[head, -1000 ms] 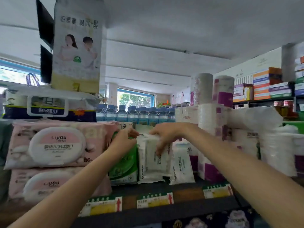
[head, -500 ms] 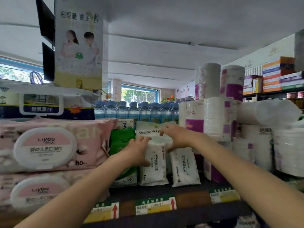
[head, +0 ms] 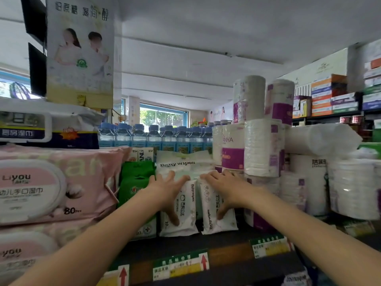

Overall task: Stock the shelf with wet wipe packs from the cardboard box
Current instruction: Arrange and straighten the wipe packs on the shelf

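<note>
1. Shelf (head: 206,242): your view has dropped since a second ago, so the row now sits level with you.
2. Packs: your hands have slid down from the tops onto two upright white packs (head: 179,213), squaring them, so placing looks nearly done.
3. Left hand (head: 165,188) and right hand (head: 224,186): fingers spread flat, thumbs hooked on fronts, pressing.
4. Box: out of view.

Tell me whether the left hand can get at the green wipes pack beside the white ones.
Probably yes. The left hand rests on a white baby wipes pack, and the green pack stands right beside it with its front uncovered.
</note>
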